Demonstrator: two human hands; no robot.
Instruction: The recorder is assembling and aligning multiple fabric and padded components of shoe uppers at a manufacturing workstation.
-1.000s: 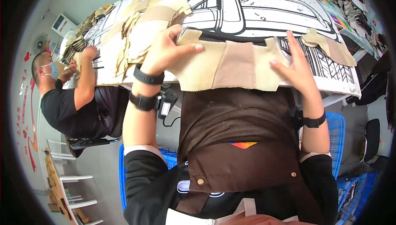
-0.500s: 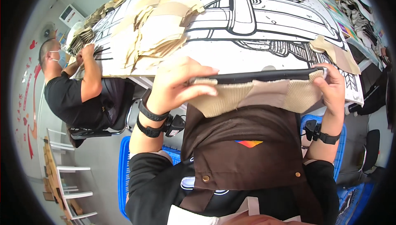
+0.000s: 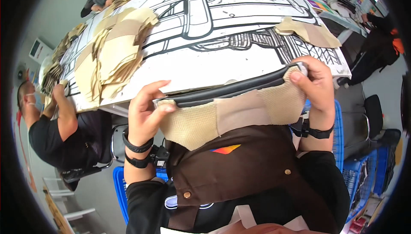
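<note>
In front of my brown apron I hold a beige mesh fabric piece [image 3: 192, 124] with a smoother pinkish-beige panel in its middle. A black padded edging [image 3: 231, 91] runs along its upper side, bowed and slanting down to the left. My left hand [image 3: 147, 112] grips the left corner, thumb on the front face, index finger raised off it, other fingers partly hidden behind. My right hand [image 3: 317, 82] is closed on the right corner, thumb pressing the mesh near a pale end of the edging. The piece hangs stretched between both hands, just off the near table edge.
The white table [image 3: 184, 71] bears a large black line drawing. Stacks of beige fabric pieces [image 3: 115, 56] lie to the left, and a loose beige piece [image 3: 310, 34] at the right. A co-worker [image 3: 55, 124] sits at left, another person farther back. Blue crates [image 3: 359, 176] stand beside me.
My view has turned to the right. The fabric piece has tilted, its left end lower, and its black edging shows more fully. My left index finger has lifted away from my thumb.
</note>
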